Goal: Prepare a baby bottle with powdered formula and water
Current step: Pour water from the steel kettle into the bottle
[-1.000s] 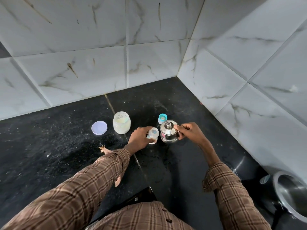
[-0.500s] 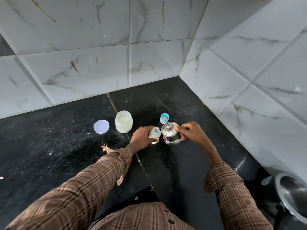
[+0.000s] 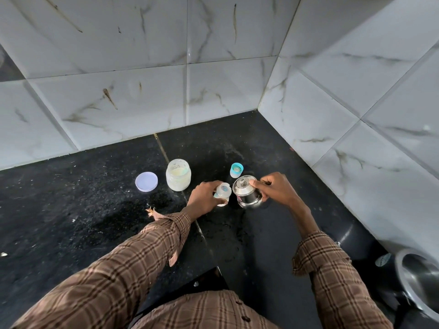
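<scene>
Steel pot point(image 3: 247, 192) now tipped toward bottle point(image 3: 222, 193) just left of it, right hand point(image 3: 276, 189) gripping pot, left hand point(image 3: 204, 198) wrapped round bottle; water pour looks imminent.

**Both hands gripping, arms reaching forward**

The left hand point(image 3: 204, 197) is curling its fingers around the small bottle point(image 3: 223, 191). The right hand point(image 3: 277, 189) is pinching the steel pot point(image 3: 247, 192) from its right side. Both forearms, in plaid sleeves, are stretching forward and converging.
</scene>
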